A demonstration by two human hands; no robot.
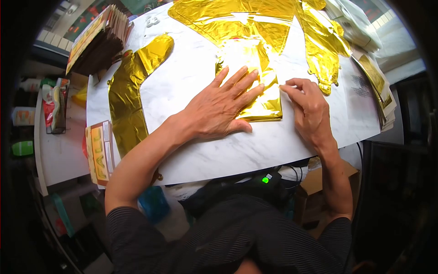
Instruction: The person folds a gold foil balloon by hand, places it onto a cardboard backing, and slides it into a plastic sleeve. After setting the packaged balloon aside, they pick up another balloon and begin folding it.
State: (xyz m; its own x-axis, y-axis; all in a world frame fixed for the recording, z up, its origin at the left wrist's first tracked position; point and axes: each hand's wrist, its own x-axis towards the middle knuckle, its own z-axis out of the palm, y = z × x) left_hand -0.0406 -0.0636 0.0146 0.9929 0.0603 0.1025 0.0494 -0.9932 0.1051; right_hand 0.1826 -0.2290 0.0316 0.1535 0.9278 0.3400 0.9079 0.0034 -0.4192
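Two bare hands work over the bench [182, 160]. The fingers [245, 83] of the left hand [220, 104] are spread wide apart, with the palm down; they lie over the folded gold foil [260, 104] and grip nothing, while the thumb rests near its lower left corner. The right hand [311, 109] is just beside the foil's right edge, thumb and index finger drawn together at the tips, the other fingers curled in; whether the tips pinch any of the foil, I cannot tell.

The folded foil lies flat on the marbled white top, its lower edge towards the person. Its upper end meets a large gold foil sheet [242, 20], which spreads across the far side; whether the two are one piece is unclear in the glare. Right of that, a crumpled gold foil piece [324, 50] reaches down towards the right hand. On the left lies a long, bent gold foil piece [129, 86], with a printed packet [97, 150] near its lower end.

Farther out, a thick stack of packets [98, 39] stands at the far left corner. Along the right edge are a clear plastic bag [358, 25] and a pile of packets [381, 89]. Beneath the bench, an open cardboard box [314, 187] is partly hidden by the right arm.
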